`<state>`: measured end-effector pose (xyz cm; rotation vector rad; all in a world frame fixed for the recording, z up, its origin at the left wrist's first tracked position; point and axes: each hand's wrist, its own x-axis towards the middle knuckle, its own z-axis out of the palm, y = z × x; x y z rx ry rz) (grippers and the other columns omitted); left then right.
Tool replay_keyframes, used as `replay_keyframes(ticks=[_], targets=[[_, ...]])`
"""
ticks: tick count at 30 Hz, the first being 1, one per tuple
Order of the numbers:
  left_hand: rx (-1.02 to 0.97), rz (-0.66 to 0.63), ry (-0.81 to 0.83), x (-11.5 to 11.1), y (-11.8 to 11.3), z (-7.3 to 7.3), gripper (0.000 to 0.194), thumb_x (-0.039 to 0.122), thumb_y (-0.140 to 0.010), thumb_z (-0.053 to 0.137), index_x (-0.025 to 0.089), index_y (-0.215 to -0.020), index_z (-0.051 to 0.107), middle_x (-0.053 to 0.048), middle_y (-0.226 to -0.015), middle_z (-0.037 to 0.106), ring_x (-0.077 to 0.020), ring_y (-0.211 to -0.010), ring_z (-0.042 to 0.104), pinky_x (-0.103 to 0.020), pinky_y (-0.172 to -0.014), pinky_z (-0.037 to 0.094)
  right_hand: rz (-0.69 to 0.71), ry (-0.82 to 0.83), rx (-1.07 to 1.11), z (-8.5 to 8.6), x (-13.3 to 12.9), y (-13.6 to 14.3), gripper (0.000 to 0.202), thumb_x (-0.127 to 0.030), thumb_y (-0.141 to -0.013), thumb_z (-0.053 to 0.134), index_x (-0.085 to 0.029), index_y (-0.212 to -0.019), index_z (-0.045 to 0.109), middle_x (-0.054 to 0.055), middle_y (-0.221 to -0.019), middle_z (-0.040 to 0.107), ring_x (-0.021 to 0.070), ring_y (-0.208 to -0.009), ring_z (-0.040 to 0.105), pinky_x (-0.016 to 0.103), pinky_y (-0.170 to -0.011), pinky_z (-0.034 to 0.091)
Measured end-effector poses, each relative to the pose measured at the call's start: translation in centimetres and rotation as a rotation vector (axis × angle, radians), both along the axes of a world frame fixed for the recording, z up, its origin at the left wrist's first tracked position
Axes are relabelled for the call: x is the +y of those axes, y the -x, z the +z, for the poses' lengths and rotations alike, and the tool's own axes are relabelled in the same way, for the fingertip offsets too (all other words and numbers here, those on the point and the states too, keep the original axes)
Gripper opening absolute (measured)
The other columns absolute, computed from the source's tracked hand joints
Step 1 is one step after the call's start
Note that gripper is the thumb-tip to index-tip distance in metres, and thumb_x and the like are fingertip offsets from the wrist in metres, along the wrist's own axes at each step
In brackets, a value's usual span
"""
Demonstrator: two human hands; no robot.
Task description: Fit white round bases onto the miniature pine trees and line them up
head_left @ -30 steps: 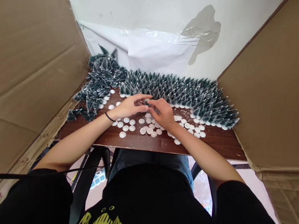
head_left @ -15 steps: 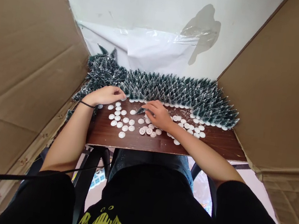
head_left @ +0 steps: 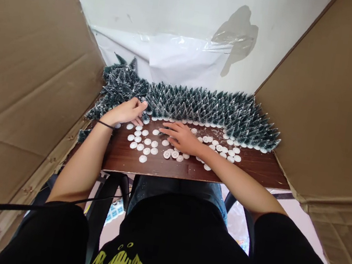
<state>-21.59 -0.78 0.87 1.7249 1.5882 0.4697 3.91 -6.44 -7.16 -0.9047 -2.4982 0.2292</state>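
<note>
My left hand is at the left end of the tree rows, with thumb and fingers curled around a small frosted green miniature tree on a white round base. The grip itself is partly hidden. Over the middle of the table, my right hand is low and palm down, its fingers stretched apart toward the left. A dark patch shows beneath those fingers, too small to name. Scattered white round bases surround the right hand. Behind both hands, upright miniature trees stand in dense rows.
A heap of loose miniature trees lies at the back left. The brown wooden table has brown sheeting on both sides and a white wall behind. A black cable crosses at lower left.
My left hand has shifted slightly left and turned, and a small tree now shows beside its fingers. My right fingers have straightened; the tree tip seen under them earlier no longer shows clearly.
</note>
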Motion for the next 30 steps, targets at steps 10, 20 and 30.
replay_keyframes(ticks=[10,20,30], targets=[[-0.203,0.093,-0.020,0.2,-0.8,-1.0,0.028,0.046,-0.103,0.042,0.018,-0.101,0.043,-0.002,-0.081,0.059,-0.0169,-0.068,0.073,-0.030,-0.069,0.062,-0.044,0.029,0.061,-0.3,0.2,-0.1,0.034,-0.023,-0.098,0.050,-0.024,-0.128,0.065,0.009,-0.135,0.063,0.0284,-0.124,0.052,0.050,-0.104,0.043],[-0.205,0.111,-0.080,0.5,-0.7,-1.3,0.027,0.043,-0.103,0.044,0.017,-0.103,0.044,-0.005,-0.094,0.063,-0.0103,-0.067,0.070,-0.026,-0.069,0.062,-0.126,-0.017,0.152,-0.6,0.6,-0.2,0.036,-0.017,-0.093,0.050,-0.021,-0.126,0.064,0.011,-0.116,0.064,0.0264,-0.104,0.054,0.045,-0.092,0.046],[-0.076,0.048,-0.139,0.5,-0.4,-1.3,0.033,0.045,-0.102,0.040,0.016,-0.114,0.052,-0.011,-0.109,0.067,-0.0144,-0.074,0.072,-0.027,-0.070,0.059,-0.182,0.047,0.164,-0.7,1.0,-0.5,0.033,-0.026,-0.093,0.055,-0.017,-0.122,0.067,0.012,-0.108,0.060,0.0267,-0.101,0.054,0.045,-0.090,0.047]])
